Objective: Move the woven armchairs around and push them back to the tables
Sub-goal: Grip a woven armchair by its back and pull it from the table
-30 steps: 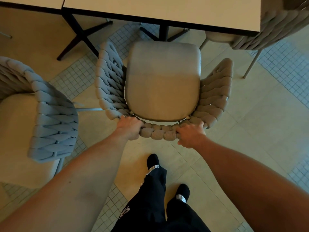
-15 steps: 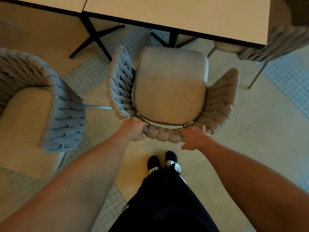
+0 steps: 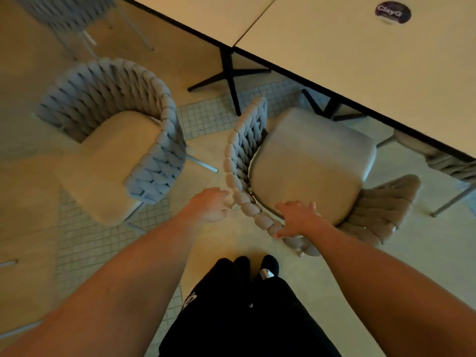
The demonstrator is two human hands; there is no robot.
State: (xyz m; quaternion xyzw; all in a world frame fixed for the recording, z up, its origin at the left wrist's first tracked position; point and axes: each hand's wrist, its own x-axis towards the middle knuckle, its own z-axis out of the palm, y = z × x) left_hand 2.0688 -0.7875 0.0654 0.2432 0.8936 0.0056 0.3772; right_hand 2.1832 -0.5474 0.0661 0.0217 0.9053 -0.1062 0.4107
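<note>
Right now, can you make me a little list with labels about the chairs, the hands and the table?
chair being handled: beige woven armchair, front of seat near the table edge
left hand: at its woven back rim, grip unclear
right hand: fingers spread over the rim
other chair: grey woven armchair, to its left
table: cream top, round sticker

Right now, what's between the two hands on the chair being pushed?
In the head view, a short stretch of the braided backrest rim lies between the left hand and right hand; nothing else.
</note>
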